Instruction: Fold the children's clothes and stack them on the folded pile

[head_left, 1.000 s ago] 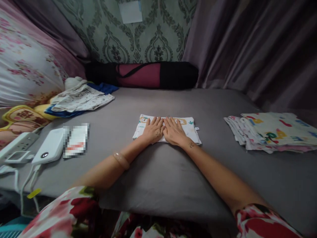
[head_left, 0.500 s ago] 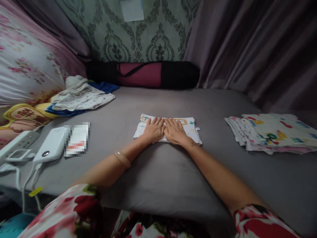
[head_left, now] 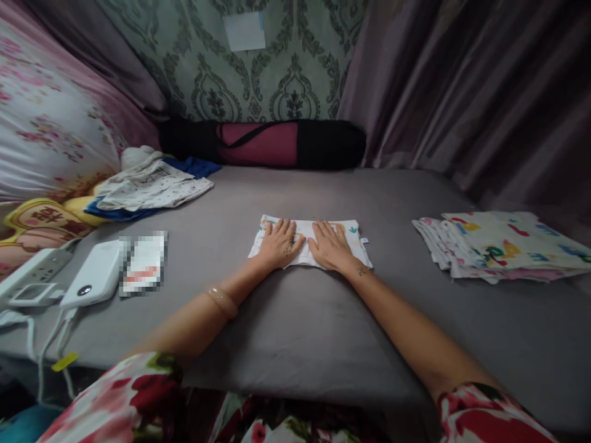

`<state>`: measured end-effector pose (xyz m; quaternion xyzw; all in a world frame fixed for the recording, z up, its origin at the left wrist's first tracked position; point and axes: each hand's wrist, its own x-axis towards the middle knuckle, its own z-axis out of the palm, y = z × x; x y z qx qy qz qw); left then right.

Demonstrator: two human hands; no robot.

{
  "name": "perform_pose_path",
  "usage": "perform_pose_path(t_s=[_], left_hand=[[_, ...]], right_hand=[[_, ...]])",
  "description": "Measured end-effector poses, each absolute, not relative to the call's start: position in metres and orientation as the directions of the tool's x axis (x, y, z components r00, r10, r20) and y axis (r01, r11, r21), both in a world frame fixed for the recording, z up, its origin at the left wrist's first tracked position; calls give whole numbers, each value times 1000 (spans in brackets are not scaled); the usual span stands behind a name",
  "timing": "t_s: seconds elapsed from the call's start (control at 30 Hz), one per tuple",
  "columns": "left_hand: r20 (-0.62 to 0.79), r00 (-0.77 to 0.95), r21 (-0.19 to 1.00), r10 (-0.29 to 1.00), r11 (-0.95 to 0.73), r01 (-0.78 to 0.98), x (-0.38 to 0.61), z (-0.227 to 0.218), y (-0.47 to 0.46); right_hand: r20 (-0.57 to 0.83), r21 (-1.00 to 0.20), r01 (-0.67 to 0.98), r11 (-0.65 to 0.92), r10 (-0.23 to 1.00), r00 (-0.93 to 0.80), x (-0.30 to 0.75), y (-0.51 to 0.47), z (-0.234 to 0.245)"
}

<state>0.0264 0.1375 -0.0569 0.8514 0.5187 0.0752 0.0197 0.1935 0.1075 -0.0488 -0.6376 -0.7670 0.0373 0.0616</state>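
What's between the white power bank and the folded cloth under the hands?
In the head view, a white, pixelated item with a reddish band lies beside the power bank; from there to the cloth, only grey sheet shows.

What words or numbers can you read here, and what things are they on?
None can be read for sure.
Yellow plush cushion: one dark Chinese-looking character, too blurred.
White power bank: a mark on its round dark display, too small.
Packet: pixelated, with a reddish band, unreadable.
White printed garment: dark marks, perhaps letters, too blurred.
Tag on the folded white cloth: too small.
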Motion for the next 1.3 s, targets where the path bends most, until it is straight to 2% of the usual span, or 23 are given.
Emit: perform_pose_path(t_s=[0.1, 0.27, 1.0, 1.17, 1.3], left_hand=[[94, 455, 105, 885, -464, 880, 26, -54, 138], [162, 436, 80, 885, -452, 888, 14, -56, 141], [54, 384, 97, 922, -388, 917, -1, -53, 144], [101, 400, 53, 911, -407, 912, -17, -47, 148], [17, 394, 86, 919, -394, 915, -31, -54, 153]], right_hand=[[28, -151, 970, 193, 981, -191, 196, 107, -43], [37, -140, 980, 142, 990, -139, 206, 104, -41], [27, -103, 991, 83, 996, -81, 223, 100, -48], [104, -103, 993, 50, 994, -39, 243, 101, -48], [75, -129, 991, 19, 997, -9, 258, 102, -59]])
